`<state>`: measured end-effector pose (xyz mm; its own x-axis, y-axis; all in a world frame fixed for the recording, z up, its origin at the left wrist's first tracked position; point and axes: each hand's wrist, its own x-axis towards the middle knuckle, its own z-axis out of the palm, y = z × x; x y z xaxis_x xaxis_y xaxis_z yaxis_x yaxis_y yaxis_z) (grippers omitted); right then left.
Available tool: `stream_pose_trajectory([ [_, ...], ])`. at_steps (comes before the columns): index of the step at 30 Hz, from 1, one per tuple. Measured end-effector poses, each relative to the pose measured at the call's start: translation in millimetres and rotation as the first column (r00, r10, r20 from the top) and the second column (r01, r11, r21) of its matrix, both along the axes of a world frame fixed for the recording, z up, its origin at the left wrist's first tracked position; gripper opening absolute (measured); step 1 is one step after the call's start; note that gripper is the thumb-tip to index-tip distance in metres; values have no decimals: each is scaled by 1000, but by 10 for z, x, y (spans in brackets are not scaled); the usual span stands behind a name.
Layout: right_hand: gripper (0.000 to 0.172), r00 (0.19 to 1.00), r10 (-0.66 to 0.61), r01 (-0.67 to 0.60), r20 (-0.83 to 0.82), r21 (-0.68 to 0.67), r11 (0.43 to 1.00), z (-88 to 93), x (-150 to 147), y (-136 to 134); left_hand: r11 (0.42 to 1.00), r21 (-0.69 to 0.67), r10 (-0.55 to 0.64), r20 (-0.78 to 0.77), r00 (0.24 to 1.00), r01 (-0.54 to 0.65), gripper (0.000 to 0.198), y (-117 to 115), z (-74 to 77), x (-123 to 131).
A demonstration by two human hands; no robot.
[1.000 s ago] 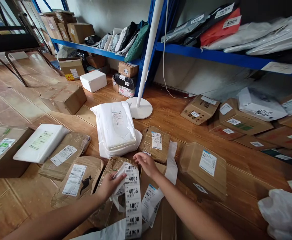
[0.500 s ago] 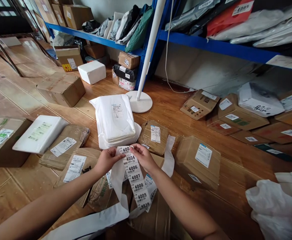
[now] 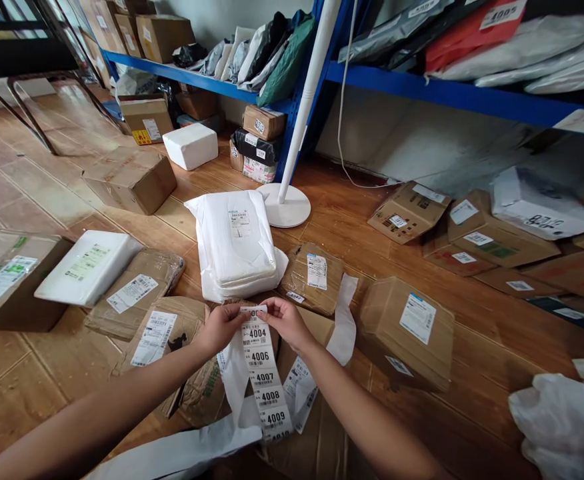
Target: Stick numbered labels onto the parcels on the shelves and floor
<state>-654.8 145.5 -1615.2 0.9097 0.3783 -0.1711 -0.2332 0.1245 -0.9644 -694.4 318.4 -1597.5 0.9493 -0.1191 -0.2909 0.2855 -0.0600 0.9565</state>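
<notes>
A long strip of white labels (image 3: 267,377), printed with numbers such as 4004 and 4006, hangs down from both hands. My left hand (image 3: 225,325) pinches its top edge from the left. At the top right of the strip, my right hand (image 3: 283,321) pinches it with thumb and fingers. Pale backing paper (image 3: 343,320) curls to the right and below. Beyond my hands lies a white wrapped parcel (image 3: 237,243) with a label. A small brown parcel (image 3: 312,277) rests just to its right.
Cardboard boxes (image 3: 407,333) and a flat white package (image 3: 87,267) lie on the wooden floor (image 3: 332,193). A white pole (image 3: 305,107) on a round base stands before blue shelves (image 3: 452,93) holding bagged parcels. A white plastic bag (image 3: 557,420) is at the lower right.
Both hands and the top of the label strip have moved slightly lower in view. The strip hangs straighter. The surroundings have shifted a little to the right.
</notes>
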Motion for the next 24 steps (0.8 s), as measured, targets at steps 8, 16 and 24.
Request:
stream_pose_trajectory([
  [8,31,909,-131,261,396,-295,919,-445,228,182,956,266,168,-165,972,-120,52,34,-275,-96],
  [16,19,881,-207,422,425,-510,750,-780,791,317,861,166,-449,-192,873,480,45,-101,-160,-695],
  [24,35,898,-211,433,386,-688,582,-692,789,196,905,158,-371,-160,915,394,35,75,-61,-754],
])
